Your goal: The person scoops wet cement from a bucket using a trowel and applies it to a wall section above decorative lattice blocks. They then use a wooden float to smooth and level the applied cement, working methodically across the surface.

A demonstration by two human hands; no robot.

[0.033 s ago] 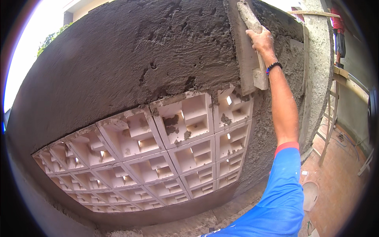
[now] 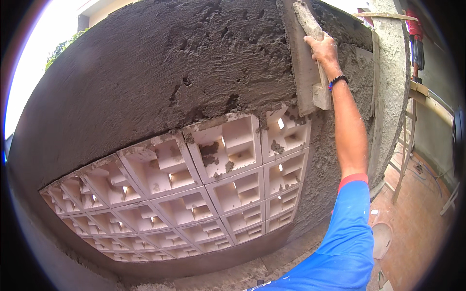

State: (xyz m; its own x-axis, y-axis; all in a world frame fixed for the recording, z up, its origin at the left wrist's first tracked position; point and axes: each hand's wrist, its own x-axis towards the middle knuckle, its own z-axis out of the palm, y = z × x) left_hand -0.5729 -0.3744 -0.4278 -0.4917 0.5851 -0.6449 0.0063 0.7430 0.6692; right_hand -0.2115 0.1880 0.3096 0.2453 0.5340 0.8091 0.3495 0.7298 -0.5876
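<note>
Right hand: raised to the upper right of the view [image 2: 324,51], the arm stretched well up; the fingers [image 2: 315,46] are clamped around the float's handle.
Left hand: not in view; its fingers' state cannot be told.
Long float: a narrow grey board [image 2: 303,80] with a wooden handle [image 2: 307,20], standing nearly upright against the wall, its lower end just beside the block panel's upper right corner. Whether its whole face touches cannot be told.
Dark mortar: smooth toward the left, pitted and ridged near the board [image 2: 233,43]. A tilted board edge could gouge it; suction from lifting straight off could pull a patch away.
Block panel: pale openwork blocks [image 2: 236,140] below the mortar. A low stroke could knock the board's end against a rim and chip it.
Mortar smears: dark patches on the block faces [image 2: 209,154]; more could drop into the openings if surplus is pushed over the upper edge.
Grip: one hand at full reach gives uneven pressure, so the board could twist or slip, especially if the handle is wet.
Pale pillar: upright and rough [image 2: 391,72], right of the forearm; a wide swing could scrape the elbow against it.
</note>
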